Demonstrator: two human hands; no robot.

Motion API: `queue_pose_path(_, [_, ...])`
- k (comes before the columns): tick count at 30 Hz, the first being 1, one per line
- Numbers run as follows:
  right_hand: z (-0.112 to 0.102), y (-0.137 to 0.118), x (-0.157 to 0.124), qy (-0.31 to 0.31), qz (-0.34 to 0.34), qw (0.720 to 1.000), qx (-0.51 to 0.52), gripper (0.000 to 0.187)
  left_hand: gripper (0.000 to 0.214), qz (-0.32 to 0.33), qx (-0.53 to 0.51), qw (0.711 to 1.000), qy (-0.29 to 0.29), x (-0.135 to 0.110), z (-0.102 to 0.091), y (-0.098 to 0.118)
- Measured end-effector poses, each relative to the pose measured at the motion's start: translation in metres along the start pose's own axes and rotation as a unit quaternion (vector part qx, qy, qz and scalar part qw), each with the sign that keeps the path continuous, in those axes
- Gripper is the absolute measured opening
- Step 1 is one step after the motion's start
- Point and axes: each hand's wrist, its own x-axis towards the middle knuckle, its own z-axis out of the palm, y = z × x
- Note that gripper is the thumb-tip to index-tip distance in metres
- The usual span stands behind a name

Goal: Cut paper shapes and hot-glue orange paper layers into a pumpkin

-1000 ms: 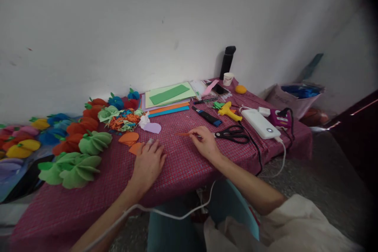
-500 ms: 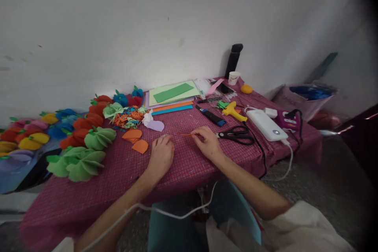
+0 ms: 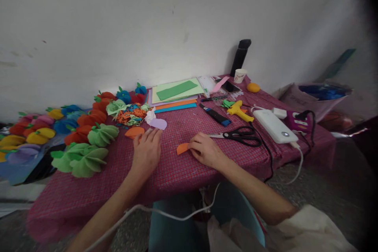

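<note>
My right hand [image 3: 205, 151] rests on the red checked tablecloth [image 3: 183, 173] with its fingers pinched on an orange paper piece [image 3: 182, 148]. My left hand [image 3: 147, 151] lies flat on the cloth with fingers stretched out, its fingertips reaching a second orange paper piece [image 3: 134, 131] near a lilac paper cutout [image 3: 158, 123]. Black scissors [image 3: 239, 136] lie just right of my right hand.
Green paper fruits [image 3: 81, 159], orange, blue and yellow ones crowd the left. Coloured paper sheets [image 3: 174, 92] lie at the back. A yellow glue gun [image 3: 240, 111], a white power bank [image 3: 274, 126] with cables, a black bottle [image 3: 240, 56] and a paper cup [image 3: 239, 75] stand to the right.
My right hand drew back toward me and now holds an orange paper piece flat on the cloth. My left hand moved left and forward onto the other orange piece, fingers spread.
</note>
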Motion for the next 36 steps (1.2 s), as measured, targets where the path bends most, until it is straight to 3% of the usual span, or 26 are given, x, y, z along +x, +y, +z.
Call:
queue_pose_path(7, [-0.002, -0.005, 0.0, -0.051, -0.013, 0.999, 0.009, 0.017, 0.027, 0.065, -0.1, 0.991, -0.054, -0.017, -0.003, 0.033])
queue_pose_path(13, [-0.005, -0.005, 0.0, -0.069, 0.009, 0.997, 0.034, 0.02, 0.03, 0.115, -0.166, 0.974, -0.1, -0.026, 0.002, 0.046])
queue_pose_path(15, [-0.007, 0.0, -0.001, -0.025, 0.048, 0.998, 0.042, 0.023, 0.03, 0.119, -0.17, 0.973, -0.106, -0.029, 0.003, 0.047])
queue_pose_path(19, [-0.009, 0.011, -0.004, 0.143, 0.156, 0.976, 0.042, 0.028, 0.025, 0.096, -0.149, 0.982, -0.065, -0.03, 0.003, 0.043])
queue_pose_path(21, [-0.009, 0.014, -0.005, 0.177, 0.176, 0.967, 0.046, 0.029, 0.023, 0.087, -0.138, 0.985, -0.049, -0.027, 0.001, 0.042])
queue_pose_path(31, [-0.009, 0.006, -0.001, 0.124, 0.154, 0.976, 0.092, 0.022, 0.018, 0.109, -0.127, 0.982, -0.086, -0.015, 0.003, 0.048])
queue_pose_path(36, [-0.01, -0.002, -0.001, 0.003, 0.06, 0.99, 0.124, 0.022, 0.018, 0.153, -0.081, 0.982, -0.079, -0.012, 0.011, 0.047])
